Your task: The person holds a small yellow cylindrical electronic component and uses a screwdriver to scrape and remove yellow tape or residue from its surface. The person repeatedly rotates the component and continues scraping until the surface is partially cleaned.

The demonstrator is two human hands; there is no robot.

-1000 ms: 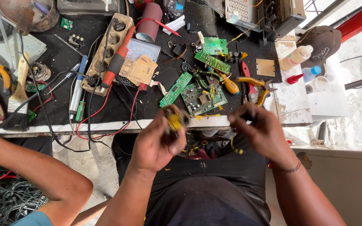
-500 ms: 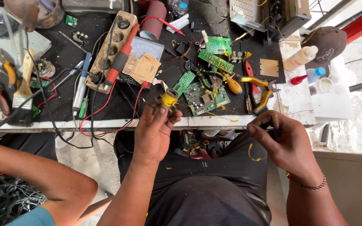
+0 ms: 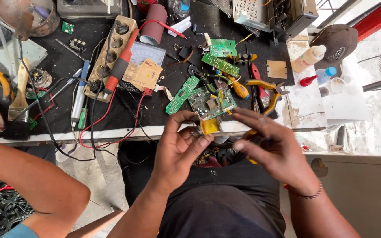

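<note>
My left hand (image 3: 179, 143) pinches a small yellow component (image 3: 209, 126) between thumb and fingertips, just at the front edge of the workbench (image 3: 124, 132). My right hand (image 3: 274, 145) has come in beside it, fingers spread and fingertips close to the yellow part; whether they touch it I cannot tell. A yellow wire shows under the right palm. Directly behind the hands lies a green circuit board (image 3: 211, 102) with parts on it. Both hands hover above my lap in dark clothing.
The black bench top holds more green boards (image 3: 181, 94), yellow-handled pliers (image 3: 267, 90), a screwdriver (image 3: 237, 88), a power strip (image 3: 111, 55), a red probe (image 3: 120, 66), red and black leads, small bottles (image 3: 309, 57) and a cap (image 3: 336, 42). Another person's arm (image 3: 27, 180) is at the lower left.
My left hand has drawn back from the green board toward me with the yellow part. My right hand has moved left and up, closing in on that part.
</note>
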